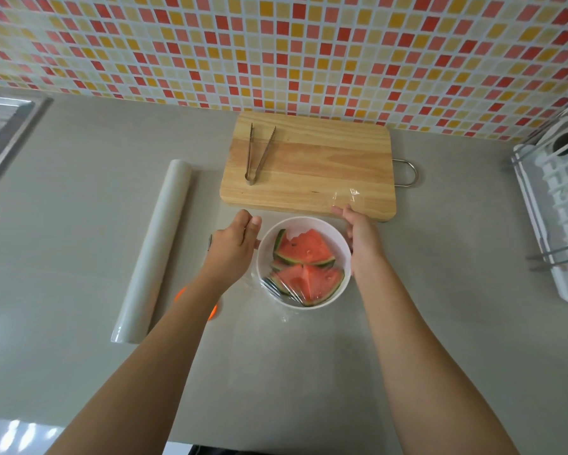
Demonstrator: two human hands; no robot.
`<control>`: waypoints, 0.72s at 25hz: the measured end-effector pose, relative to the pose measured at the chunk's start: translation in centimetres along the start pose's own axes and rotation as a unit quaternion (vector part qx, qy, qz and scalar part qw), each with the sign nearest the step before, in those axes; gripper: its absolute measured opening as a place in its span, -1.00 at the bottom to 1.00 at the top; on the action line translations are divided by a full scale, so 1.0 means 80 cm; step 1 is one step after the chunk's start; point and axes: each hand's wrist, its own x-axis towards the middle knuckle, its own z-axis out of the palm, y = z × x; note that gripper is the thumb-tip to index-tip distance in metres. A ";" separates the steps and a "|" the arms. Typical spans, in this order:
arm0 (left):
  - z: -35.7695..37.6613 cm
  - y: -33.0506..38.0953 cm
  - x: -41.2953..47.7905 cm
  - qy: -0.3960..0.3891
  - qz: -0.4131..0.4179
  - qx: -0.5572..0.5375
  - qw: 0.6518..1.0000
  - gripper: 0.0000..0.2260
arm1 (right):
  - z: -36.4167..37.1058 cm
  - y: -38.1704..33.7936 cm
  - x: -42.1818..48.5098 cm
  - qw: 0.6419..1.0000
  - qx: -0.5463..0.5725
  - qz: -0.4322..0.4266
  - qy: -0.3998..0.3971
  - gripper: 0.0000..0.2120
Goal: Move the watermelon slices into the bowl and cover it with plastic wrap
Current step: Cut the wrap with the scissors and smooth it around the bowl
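A white bowl [304,223] stands on the grey counter just in front of the cutting board. Watermelon slices [304,257] lie inside it, red flesh up with green rinds. A clear sheet of plastic wrap [276,290] lies over the bowl, wrinkled at its near left rim, and a bunched corner [345,196] sticks up on the board's edge. My left hand [235,239] sits at the bowl's left side, fingers curled on the wrap. My right hand [358,233] is against the bowl's right side and holds the wrap by the bunched corner.
A wooden cutting board [322,165] with metal tongs [258,154] lies behind the bowl, against the tiled wall. The plastic wrap roll [154,251] lies to the left. A sink [3,133] is at far left, a white dish rack [558,205] at far right.
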 end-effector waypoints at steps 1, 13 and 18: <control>0.000 0.000 0.000 0.001 -0.007 -0.006 1.000 -0.72 | 0.000 0.001 0.001 1.000 0.002 0.022 -0.006 -0.77; 0.031 -0.003 -0.004 0.051 -0.174 -0.163 0.970 -0.71 | -0.001 0.006 0.003 0.997 -0.041 0.041 0.053 -0.63; 0.040 0.002 -0.013 0.026 -0.238 -0.366 0.899 -0.91 | -0.001 0.003 -0.001 0.993 -0.089 0.027 0.066 -0.54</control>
